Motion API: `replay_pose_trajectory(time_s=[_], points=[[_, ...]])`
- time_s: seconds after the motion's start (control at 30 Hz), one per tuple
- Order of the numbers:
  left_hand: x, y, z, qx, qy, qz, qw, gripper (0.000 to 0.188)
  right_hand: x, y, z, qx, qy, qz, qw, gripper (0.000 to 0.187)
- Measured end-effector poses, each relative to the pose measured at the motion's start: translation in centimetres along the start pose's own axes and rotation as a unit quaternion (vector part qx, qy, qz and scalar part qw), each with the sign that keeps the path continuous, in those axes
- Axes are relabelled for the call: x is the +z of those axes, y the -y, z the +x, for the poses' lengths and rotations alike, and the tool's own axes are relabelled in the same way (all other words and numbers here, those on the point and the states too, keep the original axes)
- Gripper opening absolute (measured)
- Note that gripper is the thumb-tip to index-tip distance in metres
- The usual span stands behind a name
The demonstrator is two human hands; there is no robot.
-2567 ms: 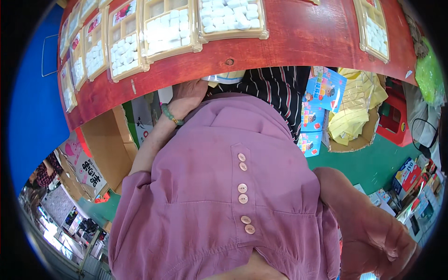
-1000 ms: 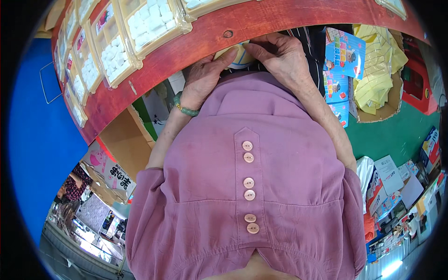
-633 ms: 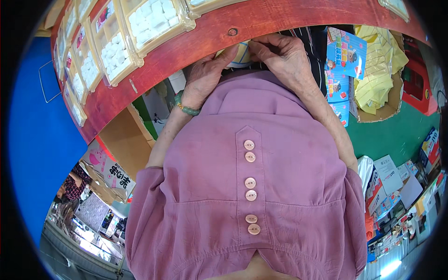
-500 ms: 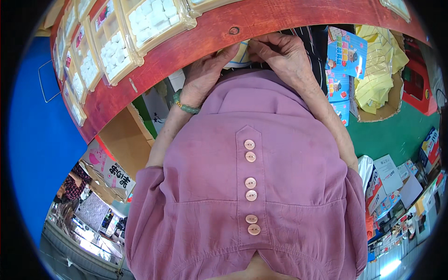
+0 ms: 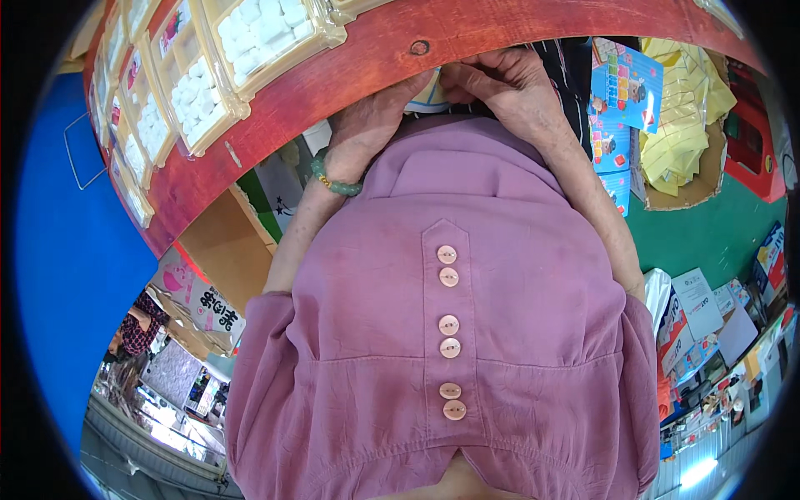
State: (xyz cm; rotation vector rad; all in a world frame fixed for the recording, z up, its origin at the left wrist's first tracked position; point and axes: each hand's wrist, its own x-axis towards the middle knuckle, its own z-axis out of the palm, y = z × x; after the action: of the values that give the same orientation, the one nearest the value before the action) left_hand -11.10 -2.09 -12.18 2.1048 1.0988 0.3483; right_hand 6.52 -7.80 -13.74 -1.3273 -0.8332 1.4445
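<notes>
Both my hands meet in my lap, partly under the edge of the red wooden table. Between them lies a yellow, white and blue printed piece, perhaps of card or paper; only a small part shows. My left hand, with a green bead bracelet on the wrist, grips its left side with the thumb on top, the other fingers hidden. At its right side my right hand has its fingers bent and pinched on the piece.
Clear trays of white cube-shaped pieces line the table's left. Blue printed cards lie right of my lap, beside a cardboard box of yellow sheets. A red plastic crate stands farther right. A person appears at far left.
The view has shifted slightly, so the trays sit a little higher and farther left. My hands keep their hold on the printed piece, with only slight finger movement.
</notes>
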Motion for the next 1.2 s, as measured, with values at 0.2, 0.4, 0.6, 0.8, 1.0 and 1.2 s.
replay_pose_trajectory(time_s=[0.2,0.4,0.6,0.8,1.0,1.2], points=[[-0.5,-0.9,0.1,-0.093,0.019,-0.024,0.995,0.034,-0.3,-0.6,0.5,0.02,0.025,-0.016,0.999,0.014],[-1.0,-0.8,-0.3,-0.067,0.012,-0.041,0.997,0.037,0.1,-0.3,0.4,0.018,0.014,-0.003,1.0,0.015],[-0.7,0.2,-0.7,-0.067,0.022,-0.028,0.997,0.035,0.8,-1.2,0.8,-0.047,0.0,-0.034,0.998,0.019],[-0.4,3.8,-0.9,0.002,-0.038,-0.053,0.998,0.034,1.9,-1.4,1.5,-0.05,0.008,-0.109,0.993,0.027],[0.3,7.2,0.7,-0.124,-0.123,-0.273,0.946,0.039,2.4,-2.0,1.5,-0.109,0.059,-0.227,0.966,0.033],[0.3,6.7,1.0,-0.102,-0.137,-0.204,0.964,0.038,1.6,-2.2,1.6,-0.114,0.077,-0.273,0.952,0.03]])
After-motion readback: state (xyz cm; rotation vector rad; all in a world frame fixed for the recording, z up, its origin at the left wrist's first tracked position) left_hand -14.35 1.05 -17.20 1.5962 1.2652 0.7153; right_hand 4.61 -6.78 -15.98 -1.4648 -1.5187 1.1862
